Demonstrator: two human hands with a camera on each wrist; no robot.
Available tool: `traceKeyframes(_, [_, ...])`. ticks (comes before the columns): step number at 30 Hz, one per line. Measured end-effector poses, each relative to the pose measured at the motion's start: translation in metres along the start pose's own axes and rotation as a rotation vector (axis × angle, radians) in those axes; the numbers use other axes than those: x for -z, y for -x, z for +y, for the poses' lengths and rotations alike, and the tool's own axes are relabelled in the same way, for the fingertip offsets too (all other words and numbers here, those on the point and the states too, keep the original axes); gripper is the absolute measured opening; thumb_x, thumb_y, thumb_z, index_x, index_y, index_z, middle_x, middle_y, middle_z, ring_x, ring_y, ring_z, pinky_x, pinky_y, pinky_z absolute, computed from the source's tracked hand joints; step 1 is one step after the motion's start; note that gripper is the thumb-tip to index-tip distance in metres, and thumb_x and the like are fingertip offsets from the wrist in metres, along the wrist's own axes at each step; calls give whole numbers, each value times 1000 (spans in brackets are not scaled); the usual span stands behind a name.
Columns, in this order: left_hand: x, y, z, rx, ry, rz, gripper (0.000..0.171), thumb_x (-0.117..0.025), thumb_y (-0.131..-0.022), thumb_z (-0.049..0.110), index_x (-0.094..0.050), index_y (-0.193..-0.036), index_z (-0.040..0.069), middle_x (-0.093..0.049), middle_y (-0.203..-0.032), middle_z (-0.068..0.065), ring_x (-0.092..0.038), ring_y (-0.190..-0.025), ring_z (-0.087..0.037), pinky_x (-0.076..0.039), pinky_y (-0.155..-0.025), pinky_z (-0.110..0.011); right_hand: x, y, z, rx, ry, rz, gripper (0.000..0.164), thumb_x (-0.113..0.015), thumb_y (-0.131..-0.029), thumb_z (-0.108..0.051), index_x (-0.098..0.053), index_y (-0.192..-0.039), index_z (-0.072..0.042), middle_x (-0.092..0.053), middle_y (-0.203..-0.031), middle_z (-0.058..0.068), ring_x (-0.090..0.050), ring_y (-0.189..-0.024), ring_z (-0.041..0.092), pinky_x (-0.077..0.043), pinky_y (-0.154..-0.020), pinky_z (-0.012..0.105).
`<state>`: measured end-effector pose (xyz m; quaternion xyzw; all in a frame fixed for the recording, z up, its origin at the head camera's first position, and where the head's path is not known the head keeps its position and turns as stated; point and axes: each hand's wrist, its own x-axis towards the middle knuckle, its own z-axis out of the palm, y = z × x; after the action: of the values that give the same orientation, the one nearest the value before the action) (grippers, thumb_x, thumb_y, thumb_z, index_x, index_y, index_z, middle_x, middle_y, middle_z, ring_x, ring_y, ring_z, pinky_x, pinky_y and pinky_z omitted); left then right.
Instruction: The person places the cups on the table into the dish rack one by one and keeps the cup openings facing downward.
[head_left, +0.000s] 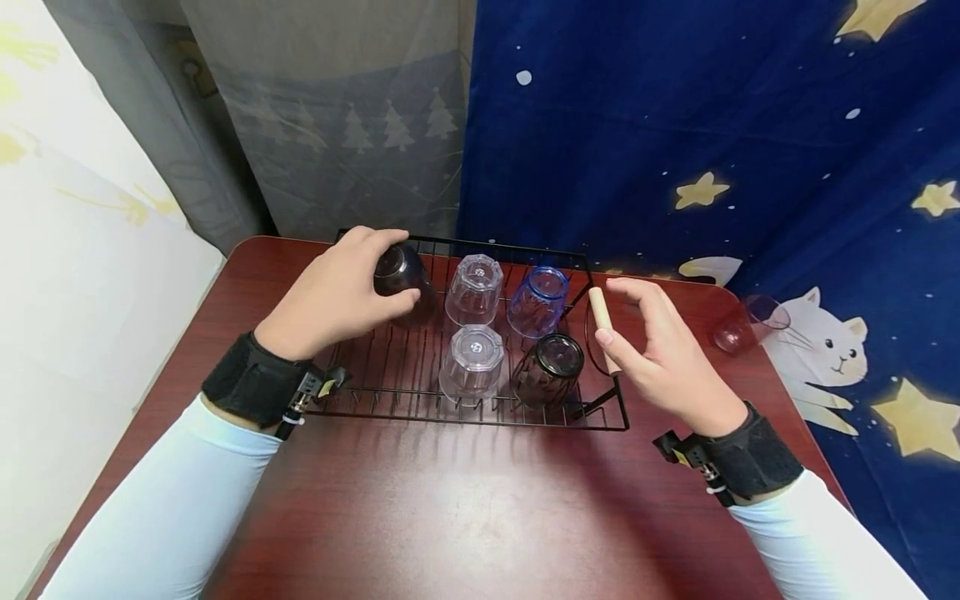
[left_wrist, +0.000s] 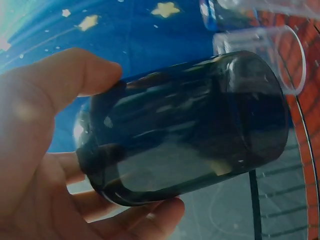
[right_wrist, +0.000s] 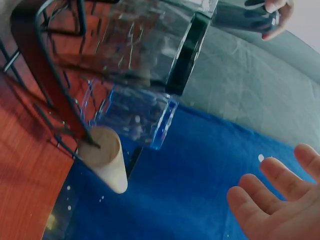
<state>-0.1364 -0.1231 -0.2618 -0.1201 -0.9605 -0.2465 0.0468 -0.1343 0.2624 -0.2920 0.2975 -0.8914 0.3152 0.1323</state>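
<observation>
My left hand (head_left: 337,287) grips a dark glass (head_left: 405,279), upside down, over the left part of the black wire rack (head_left: 390,414). In the left wrist view the thumb and fingers wrap the base end of this dark glass (left_wrist: 185,130). My right hand (head_left: 663,354) is beside the rack's right end, near its wooden handle (head_left: 602,308), fingers apart and holding nothing; whether the thumb touches the handle is hard to tell. Inverted on the rack stand two clear glasses (head_left: 474,287), a blue glass (head_left: 538,302) and another dark glass (head_left: 549,369).
A pinkish clear glass (head_left: 742,329) is at the right edge of the reddish-brown table (head_left: 465,508). Behind the table hang a blue star-patterned curtain (head_left: 637,108) and a grey curtain (head_left: 337,108). A white wall or cloth (head_left: 90,250) borders the left side.
</observation>
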Motion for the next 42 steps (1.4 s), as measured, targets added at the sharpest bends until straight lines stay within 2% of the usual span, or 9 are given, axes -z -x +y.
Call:
traceKeyframes(7, [3, -8, -21, 69, 2, -66, 71, -68, -90, 36, -40, -153, 15, -45, -143, -16, -58, -108, -28, -52, -87, -47, 0, -3, 14, 9, 88, -35, 49, -65, -98, -23, -50, -140, -4, -51, -140, 18, -45, -132, 35, -35, -105, 57])
traceKeyframes(15, [-7, -21, -35, 98, -26, -117, 75, -74, -90, 37, -40, -153, 13, -46, -141, -19, -57, -111, -31, -52, -88, -49, -1, 4, 27, -6, 130, -53, 46, -65, -98, -24, -51, -136, -1, -53, -136, 18, -45, -130, 36, -35, -104, 57])
traceKeyframes(27, [-20, -39, -50, 156, -53, -165, 77, -73, -91, 38, -38, -154, 13, -42, -145, -22, -57, -116, -35, -51, -93, -51, -11, 7, 34, 41, 158, -52, 39, -70, -93, -20, -58, -125, -1, -53, -137, 20, -46, -128, 37, -35, -103, 57])
traceKeyframes(42, [-29, -50, -54, 154, -65, -183, 76, -69, -93, 38, -35, -155, 10, -42, -145, -25, -53, -122, -37, -49, -96, -53, -15, 15, 33, 58, 184, -54, 40, -71, -92, -21, -59, -126, -4, -52, -138, 17, -47, -127, 36, -39, -100, 57])
